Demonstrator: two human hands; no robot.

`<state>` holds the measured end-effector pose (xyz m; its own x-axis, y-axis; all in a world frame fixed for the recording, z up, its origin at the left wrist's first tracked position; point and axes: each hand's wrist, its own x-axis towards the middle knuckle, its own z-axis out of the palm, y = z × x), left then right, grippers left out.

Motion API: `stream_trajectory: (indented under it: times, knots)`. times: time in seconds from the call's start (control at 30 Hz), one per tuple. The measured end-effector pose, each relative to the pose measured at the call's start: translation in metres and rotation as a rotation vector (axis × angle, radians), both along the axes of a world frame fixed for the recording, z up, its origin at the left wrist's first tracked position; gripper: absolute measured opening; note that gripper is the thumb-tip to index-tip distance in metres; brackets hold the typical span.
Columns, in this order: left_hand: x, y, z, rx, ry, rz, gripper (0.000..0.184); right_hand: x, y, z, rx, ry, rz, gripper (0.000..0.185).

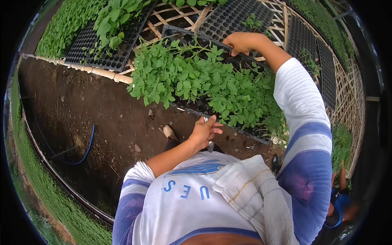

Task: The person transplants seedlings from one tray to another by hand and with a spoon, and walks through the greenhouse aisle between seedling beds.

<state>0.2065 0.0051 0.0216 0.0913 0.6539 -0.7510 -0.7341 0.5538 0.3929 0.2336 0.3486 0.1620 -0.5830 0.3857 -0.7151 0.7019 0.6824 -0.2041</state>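
A black seedling tray (255,138) full of leafy green seedlings (222,87) lies tilted in front of me, its near long edge towards my body. My right hand (243,43) reaches across and closes over the tray's far rim, the fingertips partly hidden. Just below the near rim is my left hand (203,134), its fingers curled. A shiny metal tool (210,146) with a rounded end shows under this hand, and a silvery bit shows by the thumb. Most of the tool is covered, so its exact kind is unclear.
A woven bamboo lattice bench (200,18) carries more black cell trays (234,20) and leafy plants (114,20). Bare soil (81,102) with a blue hose (90,141) lies left. A towel (249,183) hangs on my front. Another person (339,200) is at lower right.
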Motion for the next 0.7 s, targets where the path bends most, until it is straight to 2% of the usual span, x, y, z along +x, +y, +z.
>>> stream_trajectory:
  times: [0.17,0.27,0.3,0.37,0.4,0.47,0.5,0.53,0.57,0.6,0.63,0.67,0.7]
  knots:
    - [-0.036,0.017,0.020,0.236,0.085,-0.026,0.009,0.042,-0.017,0.088,0.127,0.169,-0.044,0.026]
    - [-0.090,0.059,0.053,0.350,0.311,-0.100,0.010,0.086,-0.026,0.129,0.248,0.400,-0.262,0.027]
    - [-0.108,0.078,0.063,0.388,0.384,-0.122,0.010,0.094,-0.046,0.151,0.338,0.397,-0.365,0.019]
    - [-0.134,0.118,0.104,0.606,0.552,-0.166,0.017,0.115,-0.072,0.165,0.355,0.533,-0.591,0.027]
    - [-0.151,0.144,0.106,0.721,0.677,-0.207,0.016,0.127,-0.079,0.160,0.331,0.605,-0.698,0.030]
    - [-0.181,0.192,0.124,0.888,0.887,-0.281,0.029,0.140,-0.102,0.138,0.223,0.768,-0.954,0.032]
    - [-0.198,0.227,0.121,0.817,1.044,-0.353,0.035,0.145,-0.120,0.125,0.166,0.906,-1.071,0.031]
    - [-0.196,0.243,0.150,0.833,1.087,-0.507,0.039,0.149,-0.135,0.108,0.114,0.975,-1.176,0.031]
    - [-0.207,0.279,0.150,0.752,1.011,-0.544,0.041,0.150,-0.150,0.085,0.004,1.121,-1.301,0.031]
    - [-0.199,0.288,0.171,0.897,1.461,-0.831,0.042,0.147,-0.172,0.068,-0.017,1.193,-1.391,0.027]
    - [-0.199,0.324,0.160,0.749,1.394,-0.809,0.044,0.141,-0.194,0.053,-0.039,1.225,-1.468,0.026]
    - [-0.210,0.379,0.144,0.834,1.415,-0.945,0.044,0.137,-0.209,0.029,-0.115,1.290,-1.534,0.024]
    - [-0.195,0.386,0.136,0.875,1.410,-1.042,0.044,0.127,-0.226,0.013,-0.141,1.363,-1.593,0.023]
